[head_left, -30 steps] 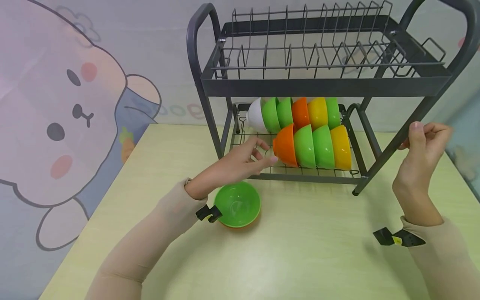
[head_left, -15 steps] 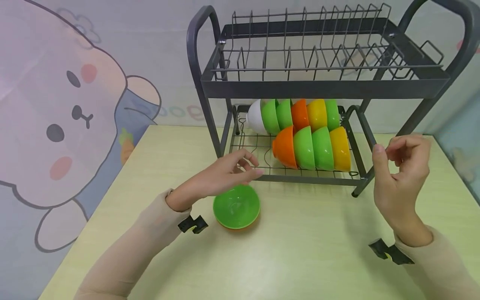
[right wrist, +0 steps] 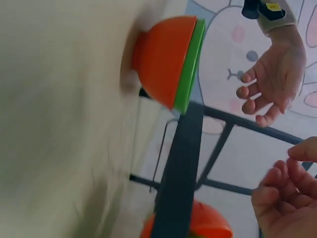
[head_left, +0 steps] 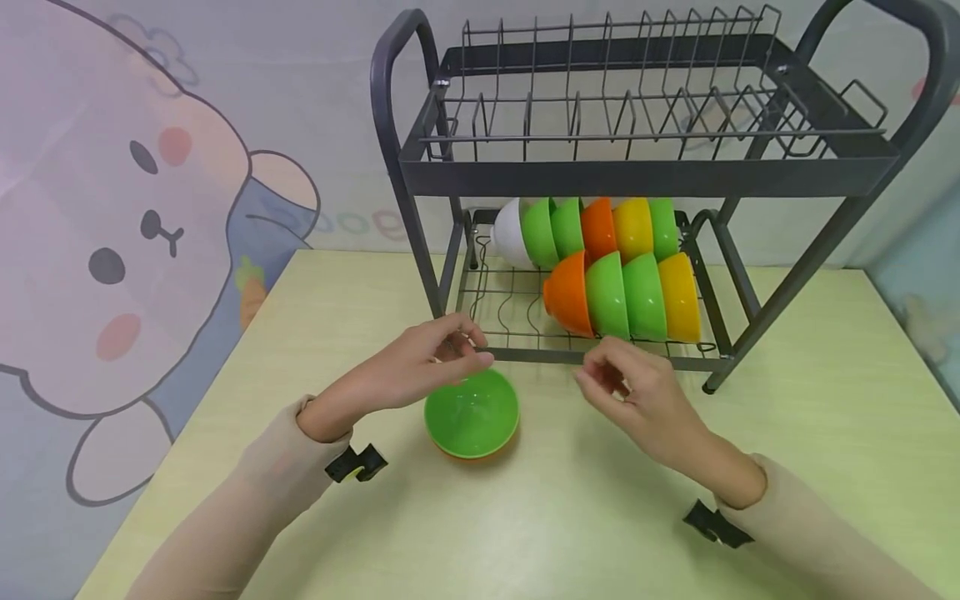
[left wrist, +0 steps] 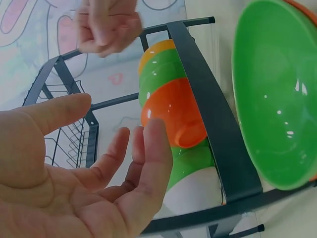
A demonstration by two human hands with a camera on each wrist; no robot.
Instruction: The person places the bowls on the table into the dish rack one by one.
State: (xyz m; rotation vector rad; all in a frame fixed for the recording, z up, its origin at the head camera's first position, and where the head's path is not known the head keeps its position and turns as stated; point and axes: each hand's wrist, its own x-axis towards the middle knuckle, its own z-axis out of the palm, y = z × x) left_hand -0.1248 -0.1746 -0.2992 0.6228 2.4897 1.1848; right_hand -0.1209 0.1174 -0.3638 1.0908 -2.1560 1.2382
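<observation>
A green bowl (head_left: 472, 417) stands on the table, nested in an orange bowl (right wrist: 163, 54) whose outside shows in the right wrist view. Above the back left of that stack hovers my left hand (head_left: 408, 367), fingers loosely bent and holding nothing. My right hand (head_left: 648, 404) is in the air to the right of the stack, in front of the rack, with loosely curled fingers and nothing in them. On the rack's lower tier, bowls lie on their sides in two rows. The front row begins with an orange bowl (head_left: 568, 293); the back row begins with a white bowl (head_left: 512, 235).
A dark two-tier dish rack (head_left: 645, 177) occupies the back of the table (head_left: 585, 525). Its upper tier has upright wire dividers. Bare wire grid (head_left: 510, 310) shows left of the front row. Behind hangs a cloth with a cartoon animal (head_left: 127, 217).
My right hand has left the rack's right leg and come left toward the stacked bowls. My left hand has drawn back from the front-row orange bowl, down and left. The bowls have not moved.
</observation>
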